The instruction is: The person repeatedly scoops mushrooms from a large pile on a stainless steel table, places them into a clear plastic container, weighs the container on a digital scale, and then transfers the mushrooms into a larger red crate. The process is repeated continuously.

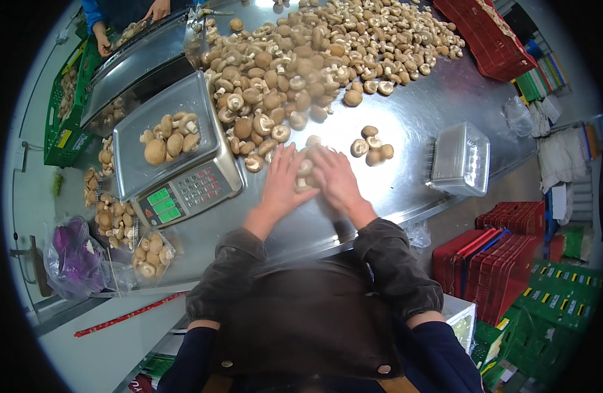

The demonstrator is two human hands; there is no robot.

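My left hand (285,179) and my right hand (338,179) cup a small group of shiitake mushrooms (305,169) between them, low over the steel table (439,113). The right hand is slightly blurred. Whether a clear tray lies under these mushrooms I cannot tell. Just beyond my fingertips begins a large heap of loose shiitake mushrooms (291,73). To the left, a digital weighing scale (203,189) with a lit green display carries more mushrooms (171,140) on its platform. Several loose mushrooms (372,145) lie right of my right hand.
A stack of clear plastic trays (458,159) stands at the right edge. Filled mushroom packs (153,255) sit left of the scale, near a purple-filled plastic bag (75,255). A red crate (488,39) stands far right. At top left a co-worker's hands (159,9) handle mushrooms behind a machine (139,54).
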